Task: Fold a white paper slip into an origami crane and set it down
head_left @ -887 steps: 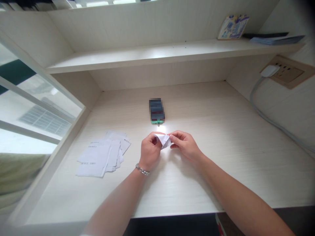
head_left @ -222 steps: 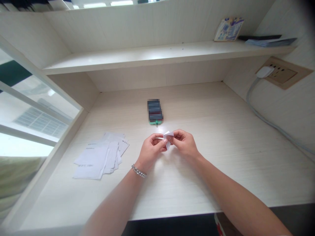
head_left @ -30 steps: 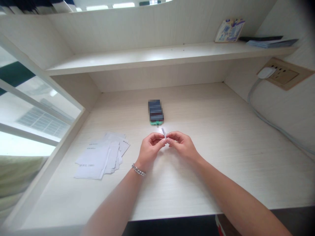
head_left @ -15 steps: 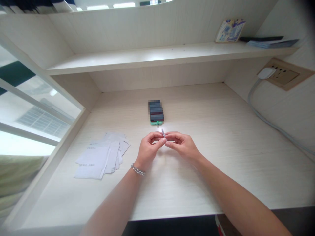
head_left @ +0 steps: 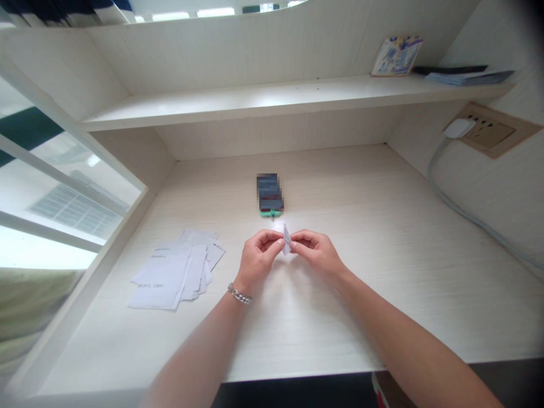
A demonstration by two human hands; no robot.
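Note:
A small folded piece of white paper [head_left: 287, 241] is pinched between both hands above the middle of the pale wooden desk [head_left: 382, 226]. My left hand [head_left: 258, 259], with a silver bracelet at the wrist, grips the paper's left side with thumb and fingertips. On the paper's right side my right hand [head_left: 317, 255] pinches it the same way. Just behind the hands a phone [head_left: 270, 194] in a green case lies flat on the desk.
A loose stack of white printed sheets [head_left: 176, 269] lies at the left of the desk. A shelf [head_left: 255, 102] runs above, with a small printed card [head_left: 396, 55] and dark booklets [head_left: 463, 73] at its right. A wall socket with a plug [head_left: 461, 127] and cable sits right.
Over the last second the folded paper has turned a little and dropped slightly between the fingertips. Both hands stay together in the same place. Much earlier the paper was larger and less folded.

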